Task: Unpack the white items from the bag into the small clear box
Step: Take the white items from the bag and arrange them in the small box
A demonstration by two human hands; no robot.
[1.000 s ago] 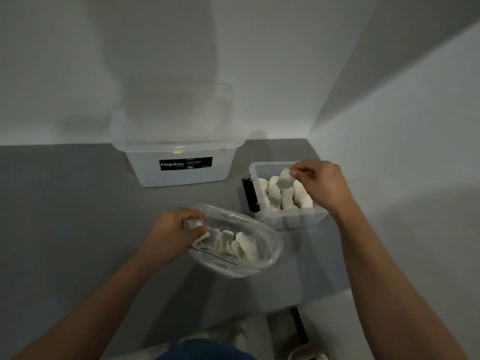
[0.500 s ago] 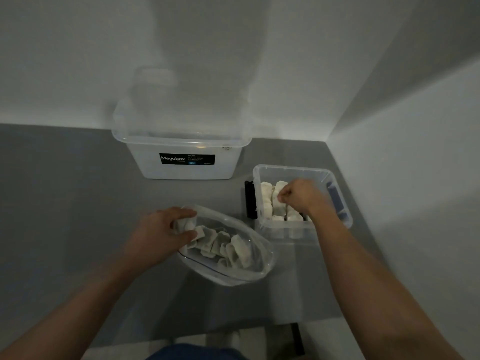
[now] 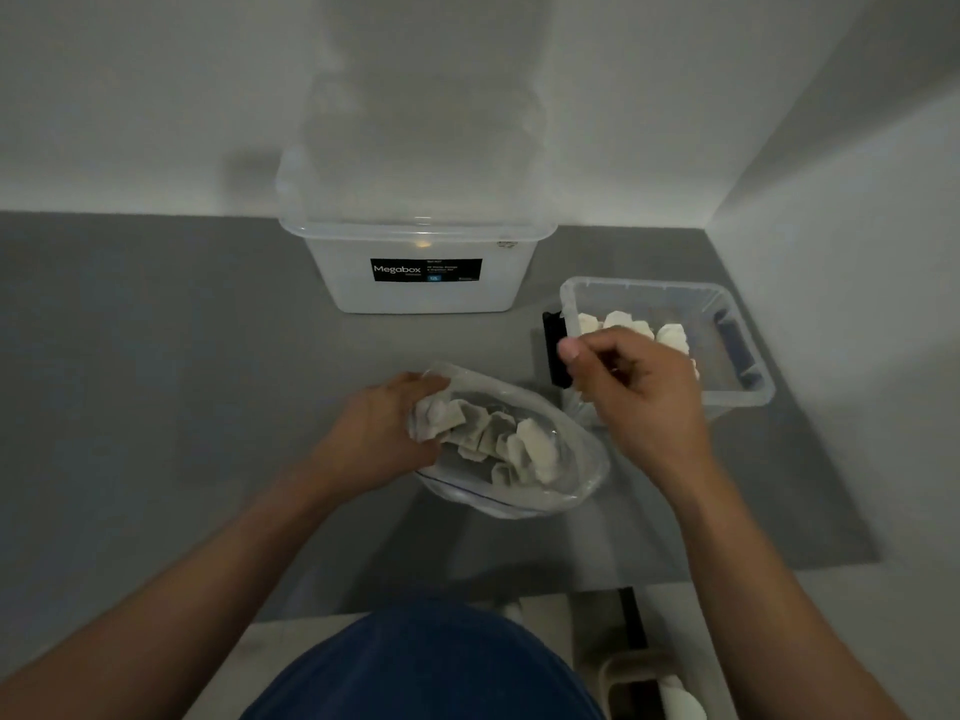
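Observation:
A clear plastic bag (image 3: pixel 566 491) lies open on the grey table, with several white items (image 3: pixel 519 444) inside. My left hand (image 3: pixel 384 433) grips the bag's left rim. The small clear box (image 3: pixel 737 397) stands to the right and holds several white items (image 3: pixel 670 335) in a row. My right hand (image 3: pixel 644 392) hovers between the box and the bag, above the bag's right edge, fingers loosely curled with nothing in them.
A large clear Megabox bin (image 3: pixel 421 272) stands at the back against the wall. A black clip (image 3: pixel 555 356) sits on the small box's left side. A white wall (image 3: pixel 857 304) closes the right. The table's front edge (image 3: pixel 467 600) is near my lap.
My right hand put a white item down in the small box, then drew back empty toward the bag. My left hand kept hold of the bag's rim.

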